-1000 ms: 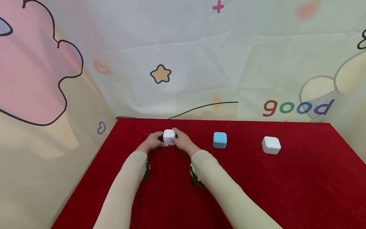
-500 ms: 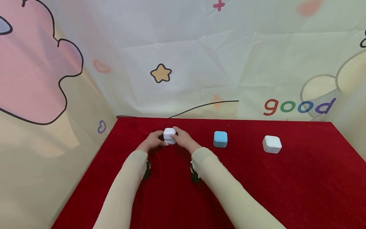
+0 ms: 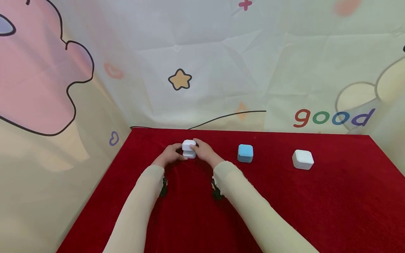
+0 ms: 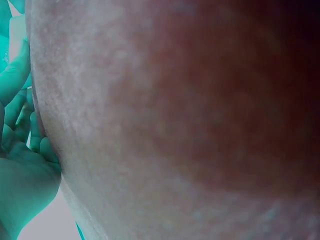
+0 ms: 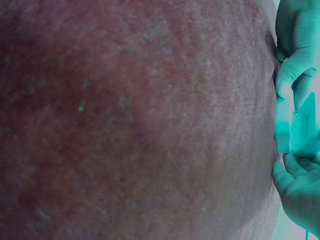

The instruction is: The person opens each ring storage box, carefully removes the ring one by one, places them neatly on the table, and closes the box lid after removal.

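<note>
A small white box stands near the back left of the red cloth, its lid [image 3: 188, 144] raised a little and its base [image 3: 189, 154] showing below with a shaded gap between. My left hand [image 3: 169, 155] holds the base from the left, thumb along its front. From the right, my right hand [image 3: 205, 153] pinches the lid, with the thumb on its front face. Fingers and parts of the parted box [image 5: 284, 125] appear at the edge of the right wrist view. Large blurred skin-like surfaces fill most of both wrist views. The box's inside is hidden in the head view.
To the right of my hands sits a light blue box [image 3: 245, 153], with its lid down. Farther right is another white box [image 3: 302, 160]. Red cloth [image 3: 303, 207] covers the table, and a printed curtain [image 3: 215, 77] rises behind and at the sides.
The white box's lid has come up from its base under my right hand, widening the gap between them. My left hand stays on the base. The view has shifted slightly.
</note>
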Available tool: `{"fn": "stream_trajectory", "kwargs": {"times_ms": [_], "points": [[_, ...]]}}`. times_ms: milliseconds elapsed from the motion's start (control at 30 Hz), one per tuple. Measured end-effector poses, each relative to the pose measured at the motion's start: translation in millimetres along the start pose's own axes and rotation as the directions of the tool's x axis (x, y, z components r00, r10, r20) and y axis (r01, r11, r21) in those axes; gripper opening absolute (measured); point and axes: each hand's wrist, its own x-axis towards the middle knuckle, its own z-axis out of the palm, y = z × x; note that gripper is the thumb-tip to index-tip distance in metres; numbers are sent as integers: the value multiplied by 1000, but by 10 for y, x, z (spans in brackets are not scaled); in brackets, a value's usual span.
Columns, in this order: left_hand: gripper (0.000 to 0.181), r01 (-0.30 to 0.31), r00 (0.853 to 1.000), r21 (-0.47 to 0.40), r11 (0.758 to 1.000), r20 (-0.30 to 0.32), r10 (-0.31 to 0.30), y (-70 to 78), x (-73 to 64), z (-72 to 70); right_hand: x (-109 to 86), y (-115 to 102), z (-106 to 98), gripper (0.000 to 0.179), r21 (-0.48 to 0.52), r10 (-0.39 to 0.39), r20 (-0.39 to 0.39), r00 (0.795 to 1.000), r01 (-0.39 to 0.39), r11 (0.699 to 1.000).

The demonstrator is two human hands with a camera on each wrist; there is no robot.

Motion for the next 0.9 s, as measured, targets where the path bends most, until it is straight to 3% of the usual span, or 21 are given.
{"fn": "stream_trajectory", "kwargs": {"times_ms": [333, 900], "points": [[58, 4, 1000, -22, 1000, -15, -5, 38, -55, 36, 90, 66, 6, 55, 18, -5, 0, 1000, 5, 1000], [58, 30, 999, -28, 999, -16, -31, 65, -83, 23, 8, -2, 18, 56, 77, 24, -53, 998, -20, 997]]}}
